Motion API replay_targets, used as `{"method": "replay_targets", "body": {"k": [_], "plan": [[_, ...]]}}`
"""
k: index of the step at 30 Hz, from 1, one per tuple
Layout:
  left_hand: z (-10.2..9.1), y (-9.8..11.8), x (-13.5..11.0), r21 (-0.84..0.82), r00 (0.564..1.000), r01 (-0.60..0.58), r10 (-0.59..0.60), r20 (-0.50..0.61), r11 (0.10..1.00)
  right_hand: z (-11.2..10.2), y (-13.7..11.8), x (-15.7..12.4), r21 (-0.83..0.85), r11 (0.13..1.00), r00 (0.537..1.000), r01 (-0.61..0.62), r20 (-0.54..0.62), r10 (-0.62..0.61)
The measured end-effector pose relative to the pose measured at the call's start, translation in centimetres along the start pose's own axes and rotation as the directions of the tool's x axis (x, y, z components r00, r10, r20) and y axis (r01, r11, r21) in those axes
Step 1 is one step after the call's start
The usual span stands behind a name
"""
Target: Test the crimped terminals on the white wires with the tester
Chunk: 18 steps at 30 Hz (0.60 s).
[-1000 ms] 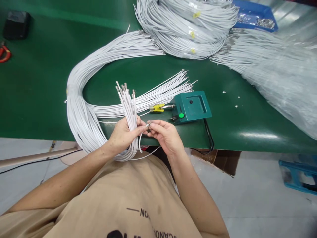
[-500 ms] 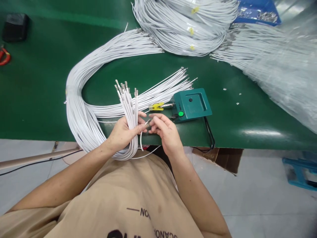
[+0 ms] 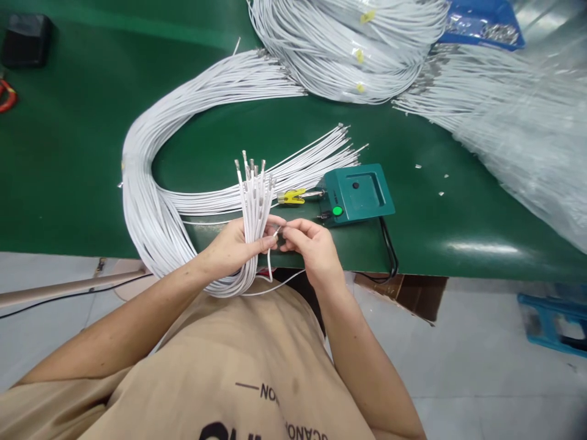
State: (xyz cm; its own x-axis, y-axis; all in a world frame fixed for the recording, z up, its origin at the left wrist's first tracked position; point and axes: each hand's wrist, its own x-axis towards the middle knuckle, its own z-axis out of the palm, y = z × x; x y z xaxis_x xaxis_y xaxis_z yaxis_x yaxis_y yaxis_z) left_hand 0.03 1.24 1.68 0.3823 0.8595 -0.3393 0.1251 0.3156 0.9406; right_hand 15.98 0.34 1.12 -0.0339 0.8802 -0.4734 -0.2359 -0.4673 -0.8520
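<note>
My left hand point(image 3: 233, 247) is closed around a bunch of white wires point(image 3: 254, 208) whose metal-tipped ends stick up above it. Between its thumb and fingers it also pinches a single wire end that points toward the right hand. My right hand point(image 3: 312, 247) is closed, thumb and fingertips pinched at the tip of that wire; the small part there is too tiny to make out. The rest of the wires point(image 3: 142, 165) curve in a thick loop on the left. Just beyond my right hand stands a green device point(image 3: 360, 192) with a yellow clip point(image 3: 292, 196).
Bundled white wires point(image 3: 339, 49) with yellow tags lie at the back, beside a blue tray point(image 3: 481, 24) of small metal parts. Plastic-covered wires point(image 3: 513, 122) spread on the right. A black box point(image 3: 26, 40) and red-handled tool point(image 3: 7, 96) are at far left.
The bunch's upright tips have swung to the right with my left hand. My right fingertips have closed in on the single wire end.
</note>
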Motion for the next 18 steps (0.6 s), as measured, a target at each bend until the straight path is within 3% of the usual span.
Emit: {"method": "replay_targets", "body": {"k": [3, 7, 9, 10, 12, 14, 16, 18], "plan": [[-0.1, -0.1, 0.2, -0.036, 0.999, 0.028, -0.029, -0.03, 0.999, 0.0, 0.0, 0.1, 0.004, 0.998, 0.997, 0.066, -0.033, -0.066], [-0.5, -0.5, 0.4, -0.083, 0.999, 0.032, -0.035, -0.028, 0.996, 0.3, 0.3, 0.2, -0.112, 0.984, 0.989, 0.136, 0.074, -0.128], [-0.5, -0.6, 0.5, -0.149, 0.998, 0.043, -0.05, -0.041, 0.988, 0.5, 0.6, 0.3, -0.25, 0.935, 0.967, 0.25, 0.113, -0.228], [-0.6, -0.7, 0.6, -0.204, 0.997, 0.055, -0.066, -0.047, 0.977, 0.5, 0.8, 0.4, -0.352, 0.872, 0.94, 0.341, 0.121, -0.318], [-0.6, -0.7, 0.8, -0.343, 0.993, 0.087, -0.108, -0.042, 0.935, 0.4, 1.0, 0.5, -0.597, 0.611, 0.831, 0.52, 0.188, -0.524], [-0.7, -0.6, 1.0, -0.46, 0.989, 0.123, -0.148, -0.019, 0.879, 0.1, 1.1, 0.8, -0.762, 0.231, 0.687, 0.605, 0.352, -0.636], [-0.8, -0.6, 1.3, -0.517, 0.985, 0.153, -0.175, 0.007, 0.842, -0.4, 0.8, 1.1, -0.784, -0.088, 0.589, 0.615, 0.531, -0.609], [-0.8, -0.6, 1.7, -0.523, 0.984, 0.159, -0.178, 0.014, 0.837, -0.9, -0.1, 1.4, -0.739, -0.272, 0.545, 0.616, 0.649, -0.53]]}}
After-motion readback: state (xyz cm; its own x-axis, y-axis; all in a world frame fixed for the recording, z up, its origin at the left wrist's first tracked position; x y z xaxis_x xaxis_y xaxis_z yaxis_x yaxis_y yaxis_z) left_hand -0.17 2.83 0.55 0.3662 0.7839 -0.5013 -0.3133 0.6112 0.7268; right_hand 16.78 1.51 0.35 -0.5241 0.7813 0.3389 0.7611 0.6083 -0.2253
